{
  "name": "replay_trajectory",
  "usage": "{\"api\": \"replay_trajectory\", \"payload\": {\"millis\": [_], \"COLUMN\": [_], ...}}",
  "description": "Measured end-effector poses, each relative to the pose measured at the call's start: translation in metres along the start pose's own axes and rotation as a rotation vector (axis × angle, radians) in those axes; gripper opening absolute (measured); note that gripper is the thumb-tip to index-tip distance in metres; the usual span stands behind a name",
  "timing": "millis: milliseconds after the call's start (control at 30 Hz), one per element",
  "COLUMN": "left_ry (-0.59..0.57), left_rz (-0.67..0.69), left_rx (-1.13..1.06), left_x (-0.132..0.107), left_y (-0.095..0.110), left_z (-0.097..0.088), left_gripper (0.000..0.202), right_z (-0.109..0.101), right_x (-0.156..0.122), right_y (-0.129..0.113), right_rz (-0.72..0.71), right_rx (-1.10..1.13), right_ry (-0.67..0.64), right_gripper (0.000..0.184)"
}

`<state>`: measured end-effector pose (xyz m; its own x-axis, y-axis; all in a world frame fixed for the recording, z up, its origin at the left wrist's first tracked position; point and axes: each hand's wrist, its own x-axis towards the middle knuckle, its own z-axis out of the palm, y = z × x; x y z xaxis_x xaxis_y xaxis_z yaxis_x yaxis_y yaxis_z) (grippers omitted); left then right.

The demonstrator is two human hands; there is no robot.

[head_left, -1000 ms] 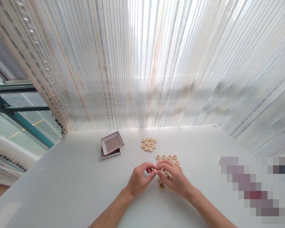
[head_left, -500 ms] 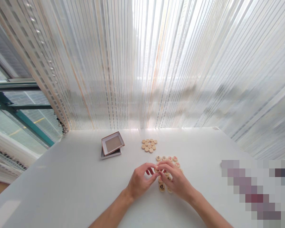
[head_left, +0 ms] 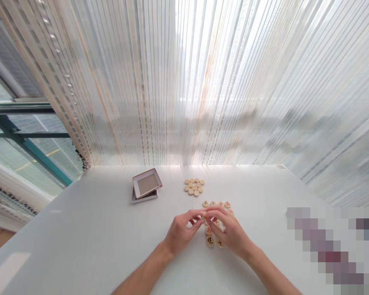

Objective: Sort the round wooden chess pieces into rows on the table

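Observation:
My left hand (head_left: 184,229) and my right hand (head_left: 226,227) meet over the table, fingertips pinched together on one round wooden Chinese chess piece (head_left: 203,214). The fingers cover most of it. Beneath and around my right hand lie several face-up pieces with red or black characters, among them a black-marked piece (head_left: 210,241), a red-marked piece (head_left: 208,230) and a black-marked piece (head_left: 206,203) in the far row. My right hand hides some of this group. Farther off, a cluster of blank-side-up pieces (head_left: 194,188) lies flat.
An open cardboard box (head_left: 144,200) stands at the back left, its lid (head_left: 146,183) resting tilted on top. The white table (head_left: 95,241) ends at a striped sheer curtain (head_left: 160,102). A window (head_left: 27,135) is at the left; a pixelated patch covers the right side.
Both hands keep their pinch on the piece, with the fingers shifted slightly. More of the lower face-up pieces shows now. The whole view has moved a little.

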<state>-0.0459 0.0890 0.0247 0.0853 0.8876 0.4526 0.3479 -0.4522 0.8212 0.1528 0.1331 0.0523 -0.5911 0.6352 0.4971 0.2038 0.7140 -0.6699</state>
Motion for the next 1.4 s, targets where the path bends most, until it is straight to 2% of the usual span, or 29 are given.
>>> {"api": "replay_trajectory", "payload": {"millis": [500, 733, 1067, 1400], "left_ry": [0.038, 0.078, 0.068, 0.074], "left_rz": [0.021, 0.041, 0.076, 0.055], "left_rx": [0.003, 0.033, 0.016, 0.072], "left_x": [0.0, -0.001, 0.0, -0.002], "left_y": [-0.001, -0.008, -0.003, -0.002], "left_z": [-0.002, -0.002, -0.002, -0.001], "left_gripper": [0.022, 0.017, 0.019, 0.016], "right_z": [0.001, -0.001, 0.002, 0.003], "right_x": [0.0, 0.0, -0.006, -0.004], "right_y": [0.0, -0.002, 0.007, 0.001], "right_rz": [0.011, 0.059, 0.128, 0.15], "right_rx": [0.001, -0.013, -0.013, 0.074], "right_ry": [0.019, 0.009, 0.031, -0.027], "right_gripper": [0.027, 0.021, 0.016, 0.021]}}
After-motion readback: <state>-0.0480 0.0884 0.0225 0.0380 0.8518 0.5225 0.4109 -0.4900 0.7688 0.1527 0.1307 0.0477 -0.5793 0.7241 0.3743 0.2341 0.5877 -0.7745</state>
